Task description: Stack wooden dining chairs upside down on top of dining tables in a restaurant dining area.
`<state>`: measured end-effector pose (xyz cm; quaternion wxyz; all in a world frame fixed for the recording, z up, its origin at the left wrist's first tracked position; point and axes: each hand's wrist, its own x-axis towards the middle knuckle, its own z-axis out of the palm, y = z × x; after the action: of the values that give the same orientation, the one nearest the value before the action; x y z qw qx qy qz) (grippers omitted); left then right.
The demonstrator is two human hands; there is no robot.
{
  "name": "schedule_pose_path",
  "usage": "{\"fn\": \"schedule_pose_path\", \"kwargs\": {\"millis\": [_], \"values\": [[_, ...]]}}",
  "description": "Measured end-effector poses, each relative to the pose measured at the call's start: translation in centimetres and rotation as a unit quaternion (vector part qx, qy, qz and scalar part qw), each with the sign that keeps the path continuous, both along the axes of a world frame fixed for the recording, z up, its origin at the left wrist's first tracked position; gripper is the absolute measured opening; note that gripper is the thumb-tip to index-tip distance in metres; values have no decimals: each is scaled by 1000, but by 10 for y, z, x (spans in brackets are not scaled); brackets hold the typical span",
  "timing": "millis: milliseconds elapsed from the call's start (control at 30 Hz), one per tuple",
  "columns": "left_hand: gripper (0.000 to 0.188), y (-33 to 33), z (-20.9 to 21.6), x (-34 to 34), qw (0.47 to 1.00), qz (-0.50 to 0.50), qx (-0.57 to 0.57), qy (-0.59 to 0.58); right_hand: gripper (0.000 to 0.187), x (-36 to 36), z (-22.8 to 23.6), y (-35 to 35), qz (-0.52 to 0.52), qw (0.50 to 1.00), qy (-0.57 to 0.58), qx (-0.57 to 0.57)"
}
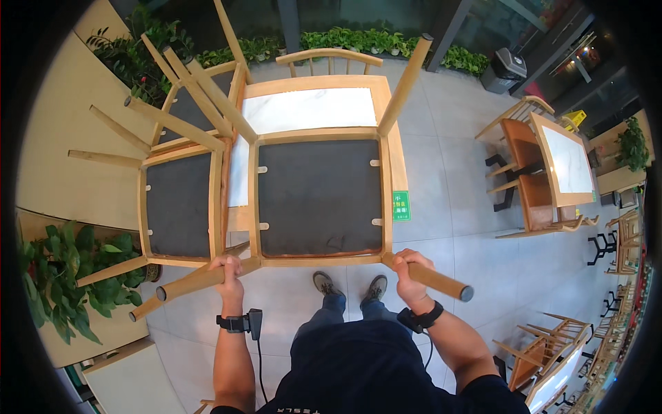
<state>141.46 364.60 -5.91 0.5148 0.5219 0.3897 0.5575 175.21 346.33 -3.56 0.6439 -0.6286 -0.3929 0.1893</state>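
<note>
Taking the clock from the middle of the upturned chair, with 12 at the top, the person is holding that chair legs-up, its dark underside facing the camera. The left hand is gripping the near leg at 7 o'clock, fingers wrapped round the wood; the right hand is gripping the other near leg at 5 o'clock, also closed firmly. The chair is overlapping the pale-topped surface, which is showing toward 12 – whether the seat is touching it or hanging just above, I cannot tell.

As far as things are showing, the turning over seems done for three chairs: the one in hand, the neighbouring chair lying at 9 o'clock, and the farther chair at 10 to 11. Neither of those two is being held. What seems left here is settling the held chair and letting it go – both hands are gripping it, so that step is not yet done. At 12 o'clock a backrest is rising beyond the surface, its chair apparently standing upright and unturned. Brown-seated chairs are also standing upright around 3 o'clock, beside another surface.
</note>
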Motion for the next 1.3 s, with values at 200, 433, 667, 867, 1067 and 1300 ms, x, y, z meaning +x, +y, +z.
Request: {"fn": "schedule_pose_path", "kwargs": {"millis": [200,433,667,867,1067,1300], "values": [[17,-2,-10,-1,999,34,14,-22,15,-1,5,6,27,999,9,19],[18,2,-6,3,999,17,33,-16,13,2,3,3,8,1000,-24,-9],[18,-2,-9,3,999,28,5,-16,14,-1,3,1,-3,1000,4,-25],[16,-6,-6,3,998,55,-12,3,12,-4,14,0,-10,997,-7,-73],[17,-4,-6,5,996,86,0,22,14,-7,8,4,-32,999,-1,-27],[11,-8,-7,3,996,76,-10,53,11,2,20,-5,32,994,-49,-89]]}}
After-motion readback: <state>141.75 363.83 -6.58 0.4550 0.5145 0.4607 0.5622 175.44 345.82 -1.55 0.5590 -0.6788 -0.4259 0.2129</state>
